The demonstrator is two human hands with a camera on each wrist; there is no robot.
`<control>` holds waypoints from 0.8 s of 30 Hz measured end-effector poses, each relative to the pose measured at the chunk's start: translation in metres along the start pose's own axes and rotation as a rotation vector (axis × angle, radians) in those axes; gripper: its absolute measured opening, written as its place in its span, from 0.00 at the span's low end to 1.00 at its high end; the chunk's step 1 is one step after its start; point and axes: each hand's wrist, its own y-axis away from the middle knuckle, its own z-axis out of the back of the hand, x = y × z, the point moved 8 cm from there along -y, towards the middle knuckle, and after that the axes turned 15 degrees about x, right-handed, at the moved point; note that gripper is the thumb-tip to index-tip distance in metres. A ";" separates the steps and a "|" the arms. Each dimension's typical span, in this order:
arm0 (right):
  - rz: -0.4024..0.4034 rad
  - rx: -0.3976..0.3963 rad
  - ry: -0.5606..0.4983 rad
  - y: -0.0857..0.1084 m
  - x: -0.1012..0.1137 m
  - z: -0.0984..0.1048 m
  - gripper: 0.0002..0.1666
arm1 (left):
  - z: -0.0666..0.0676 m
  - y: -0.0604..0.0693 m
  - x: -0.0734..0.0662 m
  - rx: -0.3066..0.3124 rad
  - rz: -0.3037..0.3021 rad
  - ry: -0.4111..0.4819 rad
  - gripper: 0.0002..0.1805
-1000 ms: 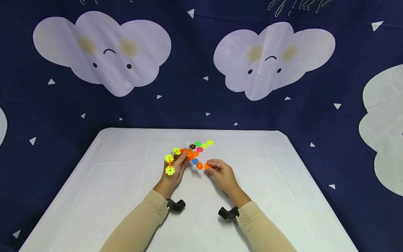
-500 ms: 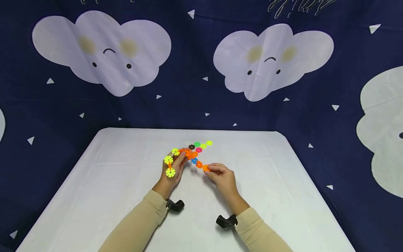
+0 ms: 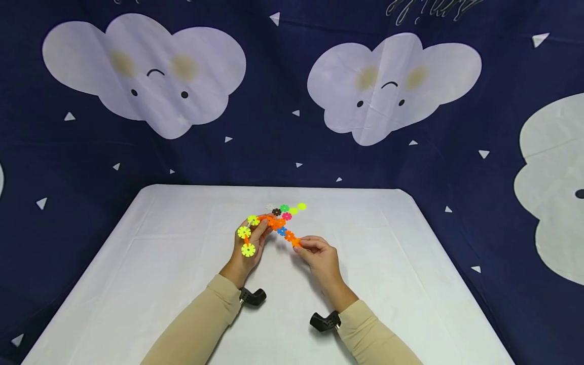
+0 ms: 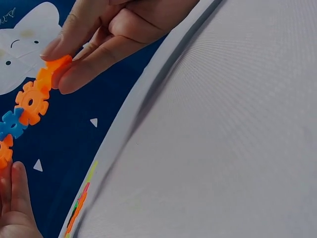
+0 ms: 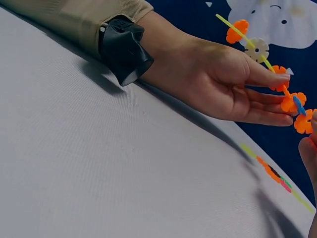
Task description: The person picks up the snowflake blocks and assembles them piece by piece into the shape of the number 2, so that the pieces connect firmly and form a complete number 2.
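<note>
In the head view, my left hand [image 3: 250,243] holds a chain of interlocked plastic snowflake discs between thumb and fingers. Yellow discs [image 3: 244,232] hang on the chain's left side; orange discs and a blue disc [image 3: 282,231] run towards the right. My right hand [image 3: 321,256] pinches an orange disc [image 3: 296,243] at the chain's right end. In the left wrist view, that orange disc [image 4: 59,63] sits between the right thumb and fingers, touching the neighbouring orange disc [image 4: 32,102]. The right wrist view has a cream disc [image 5: 257,50] beyond the left thumb.
Loose discs lie on the white table [image 3: 365,243] beyond the hands, among them a black disc [image 3: 276,212], a green disc [image 3: 285,208], a pink disc [image 3: 287,216] and a yellow disc [image 3: 302,206]. A dark blue cloud-printed cloth [image 3: 274,157] hangs behind the table.
My right hand has moved slightly left, bringing its orange disc from apart to against the chain's orange end. The left hand keeps its hold, and its lowest yellow disc has shifted slightly.
</note>
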 end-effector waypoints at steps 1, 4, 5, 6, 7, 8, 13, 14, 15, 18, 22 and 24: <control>-0.001 0.002 -0.016 0.000 -0.001 0.000 0.12 | 0.000 0.000 0.000 0.001 0.006 -0.002 0.23; -0.022 0.003 -0.067 -0.001 -0.003 -0.001 0.14 | -0.001 0.001 0.000 0.003 0.024 -0.003 0.25; -0.033 0.004 -0.085 -0.001 -0.004 -0.001 0.14 | -0.001 0.001 0.000 0.002 0.028 -0.002 0.25; -0.046 0.004 -0.098 0.000 -0.005 -0.001 0.14 | -0.001 0.001 0.000 0.002 0.031 -0.004 0.23; -0.056 0.002 -0.099 0.000 -0.005 -0.001 0.15 | -0.002 0.001 -0.001 0.008 0.031 -0.010 0.23; -0.060 0.001 -0.100 0.000 -0.005 -0.001 0.15 | -0.003 0.002 -0.002 0.010 0.031 -0.012 0.23; -0.045 -0.007 -0.093 0.001 -0.003 -0.001 0.14 | -0.008 0.002 -0.005 0.030 0.016 -0.022 0.22; -0.041 -0.008 -0.091 0.001 -0.003 -0.001 0.14 | -0.008 0.002 -0.005 0.029 0.014 -0.019 0.22; -0.038 -0.007 -0.092 0.001 -0.002 -0.001 0.13 | -0.009 0.002 -0.006 0.034 0.009 -0.017 0.22; -0.028 -0.005 -0.091 0.002 -0.001 -0.001 0.12 | -0.012 0.003 -0.009 0.033 0.004 -0.015 0.17; -0.011 -0.002 -0.109 0.003 -0.001 -0.001 0.13 | -0.016 0.005 -0.014 0.028 -0.001 -0.012 0.07; 0.001 -0.002 -0.115 0.003 0.000 -0.001 0.13 | -0.017 0.005 -0.015 0.026 -0.002 -0.012 0.04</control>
